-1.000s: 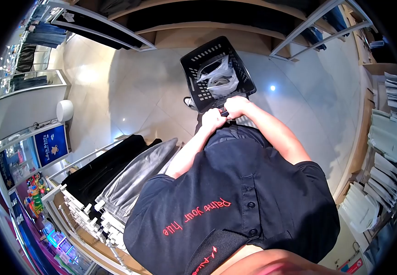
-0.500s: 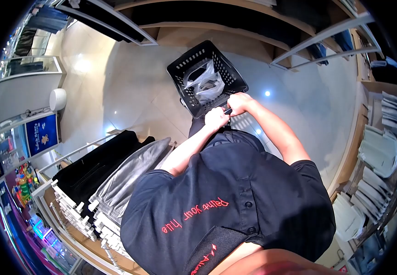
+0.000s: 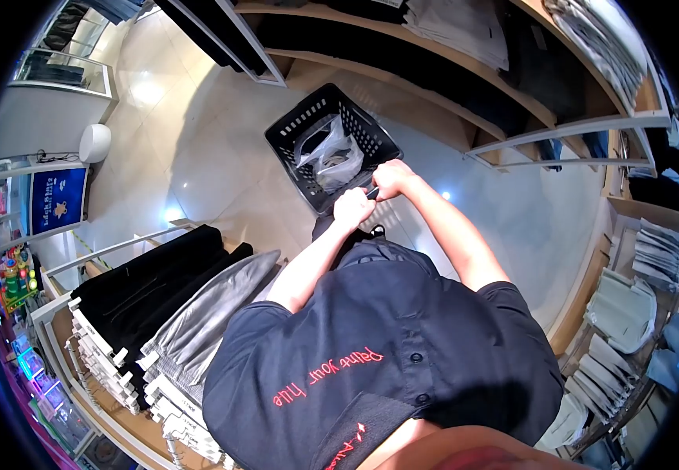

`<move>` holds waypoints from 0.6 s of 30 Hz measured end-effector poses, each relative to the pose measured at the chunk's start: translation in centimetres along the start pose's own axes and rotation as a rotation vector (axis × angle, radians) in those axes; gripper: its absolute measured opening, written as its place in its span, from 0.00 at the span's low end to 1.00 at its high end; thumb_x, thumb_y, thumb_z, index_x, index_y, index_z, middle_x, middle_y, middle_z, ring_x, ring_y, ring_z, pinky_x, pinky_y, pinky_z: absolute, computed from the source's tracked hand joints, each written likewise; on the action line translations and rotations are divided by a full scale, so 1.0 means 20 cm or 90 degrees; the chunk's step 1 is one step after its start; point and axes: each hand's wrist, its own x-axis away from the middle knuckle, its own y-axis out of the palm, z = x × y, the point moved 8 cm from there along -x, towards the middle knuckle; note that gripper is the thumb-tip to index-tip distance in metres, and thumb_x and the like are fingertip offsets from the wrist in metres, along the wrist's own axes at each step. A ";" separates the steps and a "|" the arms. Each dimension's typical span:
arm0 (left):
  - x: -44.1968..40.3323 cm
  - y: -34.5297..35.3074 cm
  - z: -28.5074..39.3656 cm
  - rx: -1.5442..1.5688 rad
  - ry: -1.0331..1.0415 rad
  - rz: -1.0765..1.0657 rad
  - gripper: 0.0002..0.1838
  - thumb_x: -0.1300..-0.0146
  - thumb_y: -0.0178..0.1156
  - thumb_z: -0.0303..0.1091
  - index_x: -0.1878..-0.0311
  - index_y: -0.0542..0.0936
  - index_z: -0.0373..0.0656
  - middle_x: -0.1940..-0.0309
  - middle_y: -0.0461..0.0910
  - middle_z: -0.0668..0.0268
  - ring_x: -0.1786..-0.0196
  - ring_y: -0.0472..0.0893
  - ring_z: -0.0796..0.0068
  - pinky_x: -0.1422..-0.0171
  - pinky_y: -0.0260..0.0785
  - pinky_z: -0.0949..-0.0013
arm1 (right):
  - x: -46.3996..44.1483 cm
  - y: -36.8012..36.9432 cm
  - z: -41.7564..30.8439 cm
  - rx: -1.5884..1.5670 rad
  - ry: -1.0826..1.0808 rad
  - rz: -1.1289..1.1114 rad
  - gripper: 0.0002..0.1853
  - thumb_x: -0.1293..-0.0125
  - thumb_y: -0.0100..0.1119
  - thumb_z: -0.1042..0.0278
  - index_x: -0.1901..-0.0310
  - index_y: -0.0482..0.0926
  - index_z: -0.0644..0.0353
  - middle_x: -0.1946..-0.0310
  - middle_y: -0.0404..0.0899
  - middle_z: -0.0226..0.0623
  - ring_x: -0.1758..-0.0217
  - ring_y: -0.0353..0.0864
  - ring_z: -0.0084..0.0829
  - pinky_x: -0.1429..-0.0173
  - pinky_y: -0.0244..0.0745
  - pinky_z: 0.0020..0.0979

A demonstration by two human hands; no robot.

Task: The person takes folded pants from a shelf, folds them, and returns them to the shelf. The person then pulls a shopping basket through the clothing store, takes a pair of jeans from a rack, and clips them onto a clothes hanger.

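Both my hands grip the dark handle (image 3: 372, 193) of a black shopping basket (image 3: 277, 141) with perforated sides. My left hand (image 3: 353, 207) is closed round the handle's left part, and my right hand (image 3: 392, 178) is closed round it just to the right. The basket stands out in front of my body, tilted in view, with its open top facing me. Inside it lies a crumpled translucent plastic bag (image 3: 338, 164); what the bag holds, if anything, I cannot make out. My fingers cover most of the handle.
On my left, black trousers (image 3: 151, 274) and grey trousers (image 3: 206, 313) hang on a rack. Wooden shelves (image 3: 402, 74) with folded clothes stand ahead. Along the right, shelves carry stacks of pale folded garments (image 3: 621, 309). A white round object (image 3: 95, 143) sits at far left.
The basket and both hands have shifted slightly left in view, still joined at the handle. The surroundings have turned a little, and more of the shelving ahead shows.
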 end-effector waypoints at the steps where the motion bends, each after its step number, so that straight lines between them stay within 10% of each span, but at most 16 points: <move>1: -0.03 -0.05 -0.03 0.003 -0.008 0.000 0.26 0.38 0.66 0.47 0.39 0.89 0.48 0.49 0.91 0.51 0.44 0.90 0.52 0.36 0.81 0.53 | -0.07 -0.03 -0.01 0.012 -0.008 -0.004 0.19 0.54 0.70 0.46 0.68 0.92 0.52 0.71 0.89 0.46 0.64 0.90 0.51 0.58 0.84 0.49; 18: -0.56 -0.71 -0.32 0.025 -0.037 0.082 0.23 0.40 0.67 0.45 0.42 0.90 0.50 0.53 0.91 0.49 0.46 0.90 0.48 0.40 0.82 0.52 | -0.90 -0.50 -0.01 0.050 -0.077 -0.033 0.19 0.54 0.72 0.46 0.69 0.92 0.54 0.70 0.89 0.47 0.61 0.90 0.51 0.54 0.85 0.49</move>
